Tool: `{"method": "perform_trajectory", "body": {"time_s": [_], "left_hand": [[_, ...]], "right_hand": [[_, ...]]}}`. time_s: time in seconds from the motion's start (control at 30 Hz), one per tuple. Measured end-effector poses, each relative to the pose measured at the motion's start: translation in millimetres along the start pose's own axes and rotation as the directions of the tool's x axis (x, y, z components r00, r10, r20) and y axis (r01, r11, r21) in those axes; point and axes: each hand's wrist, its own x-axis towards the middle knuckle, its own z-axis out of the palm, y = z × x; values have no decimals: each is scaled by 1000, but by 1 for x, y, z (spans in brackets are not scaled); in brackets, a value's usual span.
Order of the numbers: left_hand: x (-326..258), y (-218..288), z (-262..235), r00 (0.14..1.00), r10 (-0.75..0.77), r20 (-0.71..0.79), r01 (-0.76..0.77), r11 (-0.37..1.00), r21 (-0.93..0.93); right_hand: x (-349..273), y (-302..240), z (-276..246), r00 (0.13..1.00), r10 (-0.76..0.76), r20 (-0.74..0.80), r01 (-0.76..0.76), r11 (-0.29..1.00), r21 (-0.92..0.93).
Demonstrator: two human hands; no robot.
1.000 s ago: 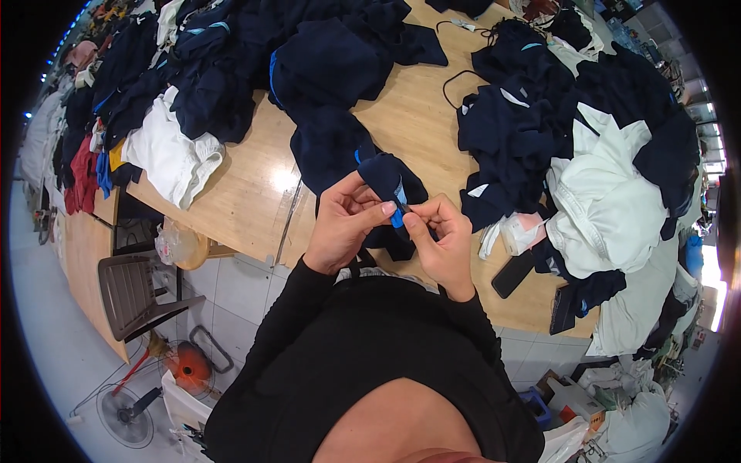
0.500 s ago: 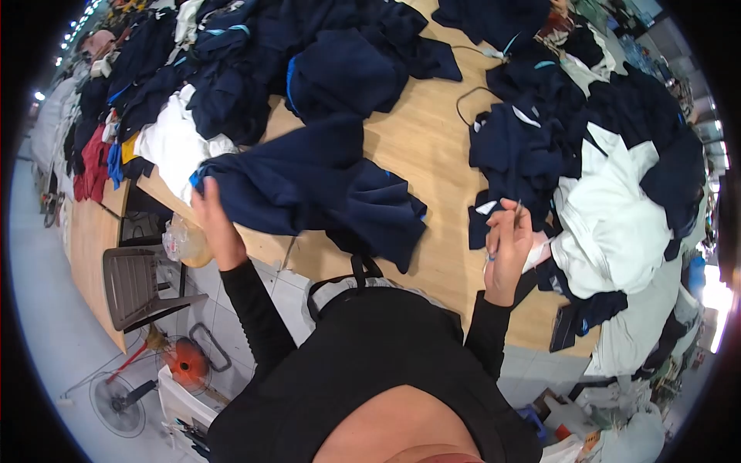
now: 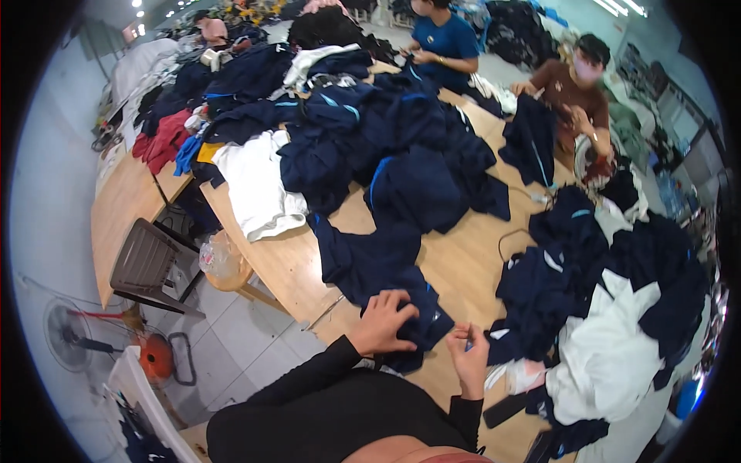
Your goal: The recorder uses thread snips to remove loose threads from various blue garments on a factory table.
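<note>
One navy garment (image 3: 372,256) was spread beneath the splayed left hand (image 3: 380,324), apparently for steadying; a small blurred object (image 3: 468,346) was clasped in the right hand (image 3: 470,360).

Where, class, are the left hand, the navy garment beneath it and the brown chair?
Left hand (image 3: 382,324): head view, back of the hand.
Navy garment (image 3: 377,264): head view, cloth beyond the hand.
Brown chair (image 3: 144,258): head view, backrest.

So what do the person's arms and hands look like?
Long, snug black sleeves cover both arms to about the wrists. The left hand and right hand wear no gloves. Smaller details are too blurry to tell.
</note>
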Motion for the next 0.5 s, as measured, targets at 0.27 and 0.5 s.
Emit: {"method": "perform_trajectory", "body": {"time_s": [0.27,0.5], "left_hand": [[13,-23,26,991,54,123,-41,994,-104],[43,35,-28,995,-33,92,96,157,-983]], "right_hand": [[16,79,17,960,109,258,-12,936,-351],[13,-33,-1,980,20,200,-96,920,379]]}}
